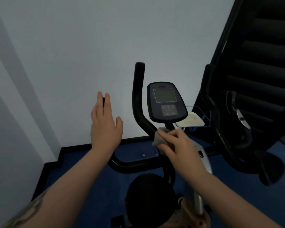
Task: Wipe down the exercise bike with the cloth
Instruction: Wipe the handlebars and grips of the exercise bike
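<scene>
The exercise bike (202, 163) stands below me, with black curved handlebars (138, 102), a dark console with a screen (166, 102) and a black saddle (148, 195). My right hand (179, 145) grips a small grey cloth (160, 137) and presses it against the handlebar just below the console. My left hand (105, 124) is raised to the left of the handlebars with its fingers straight, and a bit of the black left grip shows between the fingers. Whether the palm touches that grip is hidden.
A pale wall (72, 55) stands right behind the bike, with a black skirting over blue floor (89, 186). A large dark exercise machine (253, 79) crowds the right side. A white object (191, 120) sits on a blue wire holder beside the console.
</scene>
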Tool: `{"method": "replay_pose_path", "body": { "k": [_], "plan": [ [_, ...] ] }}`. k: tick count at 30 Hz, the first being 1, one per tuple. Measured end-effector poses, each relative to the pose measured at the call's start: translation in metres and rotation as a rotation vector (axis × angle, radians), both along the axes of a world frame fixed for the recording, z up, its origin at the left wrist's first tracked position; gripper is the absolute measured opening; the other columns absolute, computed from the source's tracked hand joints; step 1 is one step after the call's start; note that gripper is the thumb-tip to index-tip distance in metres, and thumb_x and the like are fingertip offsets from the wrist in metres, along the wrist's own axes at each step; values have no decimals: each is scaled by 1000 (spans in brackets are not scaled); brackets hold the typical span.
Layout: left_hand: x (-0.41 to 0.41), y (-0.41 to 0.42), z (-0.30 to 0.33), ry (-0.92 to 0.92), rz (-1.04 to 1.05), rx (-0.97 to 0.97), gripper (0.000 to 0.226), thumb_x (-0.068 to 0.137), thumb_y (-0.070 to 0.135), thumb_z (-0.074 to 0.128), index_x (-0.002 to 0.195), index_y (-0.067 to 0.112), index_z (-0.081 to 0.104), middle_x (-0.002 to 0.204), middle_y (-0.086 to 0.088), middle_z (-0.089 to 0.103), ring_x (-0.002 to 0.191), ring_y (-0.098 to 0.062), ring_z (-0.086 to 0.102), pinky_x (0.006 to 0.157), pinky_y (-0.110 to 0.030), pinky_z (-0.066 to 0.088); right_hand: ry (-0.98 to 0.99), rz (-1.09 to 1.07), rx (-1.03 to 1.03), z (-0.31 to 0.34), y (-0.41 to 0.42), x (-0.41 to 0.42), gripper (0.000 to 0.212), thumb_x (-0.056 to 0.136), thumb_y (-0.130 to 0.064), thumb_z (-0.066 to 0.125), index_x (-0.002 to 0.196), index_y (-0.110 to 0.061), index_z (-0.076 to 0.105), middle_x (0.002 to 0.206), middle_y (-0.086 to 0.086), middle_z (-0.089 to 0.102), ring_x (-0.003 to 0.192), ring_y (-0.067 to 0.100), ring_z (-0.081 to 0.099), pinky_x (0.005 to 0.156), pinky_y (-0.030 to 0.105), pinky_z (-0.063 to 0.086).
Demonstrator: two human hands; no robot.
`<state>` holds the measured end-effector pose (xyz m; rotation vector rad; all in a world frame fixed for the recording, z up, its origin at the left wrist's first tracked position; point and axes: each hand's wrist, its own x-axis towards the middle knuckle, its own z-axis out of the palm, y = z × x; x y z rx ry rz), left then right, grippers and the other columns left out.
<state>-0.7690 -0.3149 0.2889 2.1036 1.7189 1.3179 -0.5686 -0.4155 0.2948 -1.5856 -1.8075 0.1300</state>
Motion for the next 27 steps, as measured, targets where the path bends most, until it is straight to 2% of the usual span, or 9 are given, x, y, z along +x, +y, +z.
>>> {"method": "replay_pose_path", "body": {
  "k": [3, 6, 9, 11, 15, 18, 21, 24, 27],
  "plan": [
    [1, 0, 1, 12, 8, 6, 77, 95, 18, 49, 155, 24, 2, 161, 12, -12, 146, -22, 8, 92, -33, 40, 29, 7, -15, 25, 33, 2, 10, 89, -33, 64, 91, -39, 72, 90, -5, 53, 82, 11, 54, 72, 24, 42],
    [1, -1, 1, 15, 8, 5, 78, 94, 17, 50, 155, 25, 2, 161, 13, -11, 146, -21, 8, 94, -33, 40, 24, -42, 10, 35, 61, -20, 15, 93, -31, 61, 103, -31, 72, 100, 1, 54, 93, 16, 52, 78, 31, 43],
    [-1, -1, -1, -16, -13, 28, 77, 95, 16, 49, 155, 26, 3, 161, 15, -11, 146, -18, 9, 96, -30, 35, -1, -82, 46, 5, 44, -27, 22, 96, -31, 55, 115, -28, 67, 96, -1, 50, 93, 18, 51, 74, 28, 37],
    [-2, -1, -2, -39, -23, 50, 76, 95, 15, 49, 155, 27, 5, 161, 16, -8, 145, -17, 10, 95, -27, 32, -81, -69, 86, -2, 28, -18, 23, 94, -31, 59, 115, -26, 66, 93, -3, 49, 89, 15, 48, 71, 26, 36],
    [-2, -1, -2, -68, -26, 47, 73, 96, 13, 49, 155, 27, 8, 160, 17, -5, 146, -11, 10, 101, -24, 25, -166, 29, -73, 39, 61, -7, 18, 93, -39, 57, 101, -34, 72, 85, -1, 55, 81, 18, 56, 64, 31, 39],
    [-2, -3, 0, -70, -21, 23, 73, 96, 13, 49, 155, 27, 10, 161, 16, -1, 145, -9, 10, 103, -21, 22, -125, -1, 42, 50, 89, -40, 21, 96, -31, 55, 113, -29, 68, 99, 3, 53, 86, 18, 52, 69, 29, 39],
    [-6, -1, 3, -69, -8, 15, 67, 94, 13, 52, 153, 22, 21, 160, 6, 15, 142, -13, 19, 106, -23, 23, -139, -43, 124, 26, 71, -63, 39, 92, -15, 63, 130, -17, 58, 118, 7, 52, 104, 22, 52, 75, 27, 45],
    [-13, 9, 10, -29, 39, 105, 48, 92, 15, 56, 139, 16, 46, 141, -2, 46, 123, -21, 44, 101, -34, 40, -265, 73, 160, 10, 51, -47, 49, 76, -3, 77, 122, -17, 65, 110, 6, 58, 94, 23, 56, 66, 29, 53],
    [-19, 27, 26, -37, 58, 185, 15, 92, 19, 56, 106, 15, 60, 105, 0, 58, 92, -20, 53, 80, -35, 44, -174, 98, 134, 38, 77, -39, 37, 87, -14, 68, 124, -23, 64, 107, -1, 55, 99, 18, 54, 77, 33, 51]
  ]
}}
